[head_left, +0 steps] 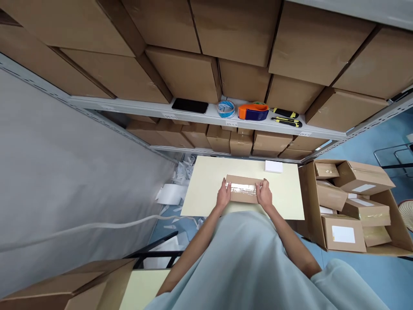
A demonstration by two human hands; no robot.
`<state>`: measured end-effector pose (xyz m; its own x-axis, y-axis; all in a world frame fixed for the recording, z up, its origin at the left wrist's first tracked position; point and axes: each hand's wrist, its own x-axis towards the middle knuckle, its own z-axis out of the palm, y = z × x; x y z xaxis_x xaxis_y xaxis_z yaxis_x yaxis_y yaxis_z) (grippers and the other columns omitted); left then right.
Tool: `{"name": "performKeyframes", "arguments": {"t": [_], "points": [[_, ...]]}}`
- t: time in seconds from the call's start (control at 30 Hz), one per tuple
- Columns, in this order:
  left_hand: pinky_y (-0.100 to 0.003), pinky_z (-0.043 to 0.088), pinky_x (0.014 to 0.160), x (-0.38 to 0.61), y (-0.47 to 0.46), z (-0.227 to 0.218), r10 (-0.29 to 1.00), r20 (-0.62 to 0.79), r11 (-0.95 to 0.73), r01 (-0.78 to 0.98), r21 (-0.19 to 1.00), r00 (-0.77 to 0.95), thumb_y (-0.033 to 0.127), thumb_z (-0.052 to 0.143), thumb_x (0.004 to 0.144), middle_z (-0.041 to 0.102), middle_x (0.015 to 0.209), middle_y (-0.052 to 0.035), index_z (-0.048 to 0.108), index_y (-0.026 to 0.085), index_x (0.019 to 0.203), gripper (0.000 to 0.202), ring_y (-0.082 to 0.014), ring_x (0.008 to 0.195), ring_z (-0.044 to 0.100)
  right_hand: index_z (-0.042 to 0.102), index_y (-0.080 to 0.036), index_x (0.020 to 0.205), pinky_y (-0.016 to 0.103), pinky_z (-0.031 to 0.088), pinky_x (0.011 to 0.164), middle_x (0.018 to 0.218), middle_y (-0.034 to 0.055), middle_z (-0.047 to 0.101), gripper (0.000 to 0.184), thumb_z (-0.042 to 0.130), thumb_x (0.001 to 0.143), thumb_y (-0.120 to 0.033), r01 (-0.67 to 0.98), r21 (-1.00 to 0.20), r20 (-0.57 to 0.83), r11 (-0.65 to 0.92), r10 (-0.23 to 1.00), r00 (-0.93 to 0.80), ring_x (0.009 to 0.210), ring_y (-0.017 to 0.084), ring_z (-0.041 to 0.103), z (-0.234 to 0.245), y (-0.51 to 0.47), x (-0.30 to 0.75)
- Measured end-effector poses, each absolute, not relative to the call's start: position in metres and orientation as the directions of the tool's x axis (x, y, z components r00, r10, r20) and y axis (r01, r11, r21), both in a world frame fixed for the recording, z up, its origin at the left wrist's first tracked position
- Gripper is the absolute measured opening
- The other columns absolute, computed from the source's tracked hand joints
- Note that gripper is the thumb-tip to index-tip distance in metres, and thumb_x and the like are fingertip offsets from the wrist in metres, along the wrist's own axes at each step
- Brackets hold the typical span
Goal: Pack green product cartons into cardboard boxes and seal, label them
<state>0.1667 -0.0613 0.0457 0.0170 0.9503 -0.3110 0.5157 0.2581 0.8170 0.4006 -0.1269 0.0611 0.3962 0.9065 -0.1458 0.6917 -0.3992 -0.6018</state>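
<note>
While the head-worn camera looks straight down, a small cardboard box lies flat near the middle of a pale yellow table, directly in front of the person's body, with one hand at each short end. Its long axis runs left to right across the view, parallel to the table's near edge and to the shelf beyond, so neither end points toward the person. The left hand cups the left end and the right hand cups the right end. On both, the fingers curl over the top edge, closed onto the box with nothing else in them. The box sits between the two hands, equally close to each (no gap shows at either end). A shiny strip of clear tape runs along its top on the same left-right line. Beyond it a white pad rests on the table. Farther off, a shelf holds a tape roll, an orange tape dispenser and a dark phone. An open carton of similar parcels stands to the right.
</note>
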Motion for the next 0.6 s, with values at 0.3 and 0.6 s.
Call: {"name": "performKeyframes", "arguments": {"t": [0.3, 0.6], "points": [[-0.059, 0.02, 0.144, 0.183, -0.011, 0.109, 0.998, 0.036, -0.06, 0.494, 0.867, 0.057, 0.079, 0.042, 0.108, 0.032, 0.186, -0.0217, 0.033, 0.015, 0.178, 0.096, -0.0374, 0.176, 0.026, 0.063, -0.015, 0.128, 0.065, 0.05, 0.121, 0.153, 0.031, 0.061, 0.059, 0.039, 0.115, -0.067, 0.868, -0.497, 0.371, 0.011, 0.906, 0.201, 0.149, 0.043, 0.056, 0.145, -0.043, 0.425], [-0.051, 0.016, 0.146, 0.274, 0.15, 0.232, 0.89, 0.438, -0.452, 0.371, 0.811, 0.126, 0.087, 0.047, 0.103, 0.031, 0.188, -0.0134, 0.041, 0.025, 0.176, 0.096, -0.0318, 0.178, 0.022, 0.05, -0.005, 0.151, 0.066, 0.044, 0.122, 0.151, 0.0341, 0.056, 0.08, 0.056, 0.108, -0.072, 0.977, -0.161, 0.297, 0.139, 0.951, -0.087, 0.144, 0.048, 0.053, 0.275, 0.184, 0.465]]}}
